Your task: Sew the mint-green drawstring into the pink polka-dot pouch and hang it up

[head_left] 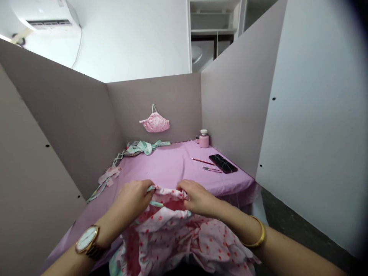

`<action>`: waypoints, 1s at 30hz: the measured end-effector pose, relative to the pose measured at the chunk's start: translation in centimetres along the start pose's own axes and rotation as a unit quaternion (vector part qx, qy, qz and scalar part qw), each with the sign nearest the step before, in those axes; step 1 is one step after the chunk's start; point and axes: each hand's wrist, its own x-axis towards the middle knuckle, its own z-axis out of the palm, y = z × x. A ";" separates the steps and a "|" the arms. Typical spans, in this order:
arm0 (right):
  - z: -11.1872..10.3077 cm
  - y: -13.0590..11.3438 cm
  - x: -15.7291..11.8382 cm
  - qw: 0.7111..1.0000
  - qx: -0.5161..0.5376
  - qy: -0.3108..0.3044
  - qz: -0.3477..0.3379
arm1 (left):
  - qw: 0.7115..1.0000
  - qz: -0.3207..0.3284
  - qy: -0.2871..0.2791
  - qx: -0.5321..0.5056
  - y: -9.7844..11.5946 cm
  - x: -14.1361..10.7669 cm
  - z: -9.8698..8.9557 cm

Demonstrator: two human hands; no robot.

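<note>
**Dotted cloth held open between both hands at the near edge of the bench**

So the left hand (138, 196) is pinched shut on one end of a gathered edge of the pink dotted cloth (172, 239), and the right hand (197, 196) grips the other end. My guess is they're held apart like that to spread the edge and keep the opening from collapsing. The rest bunches up at the near side, just short of the bench (161, 166), probably so its weight is propped close to the body. Can't tell exactly what it's resting on.

Small dotted bag (155, 123) hangs by a loop on the far panel (126, 99), maybe just to keep it off the work surface. Green scraps (145, 147) sit at the far left, with pale pink scraps (110, 175) nearer along the left panel, out of the way I'd say. Over on the right: pencil-like stick (201, 161), snips (212, 169) and phone (223, 163), all handy for the right hand. Pink jar (204, 140) is tucked in the far right corner.
</note>
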 end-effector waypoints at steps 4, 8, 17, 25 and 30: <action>0.4 0.6 -0.2 0.996 0.002 0.063 0.057 | 1.000 -0.022 0.003 -0.008 -0.4 -0.3 0.0; 0.9 1.0 -0.4 0.989 0.046 0.059 0.126 | 1.000 -0.023 0.011 -0.018 -0.7 -0.3 0.2; 1.7 0.2 0.9 0.987 0.084 0.108 0.085 | 0.999 0.023 0.038 0.004 0.9 -0.2 0.9; 1.7 -0.4 0.5 0.989 0.073 0.105 0.074 | 1.000 -0.003 0.027 -0.002 1.2 1.4 3.2; 1.6 -0.1 0.6 0.991 0.076 0.078 0.078 | 0.998 -0.029 -0.001 -0.049 -0.4 1.3 3.5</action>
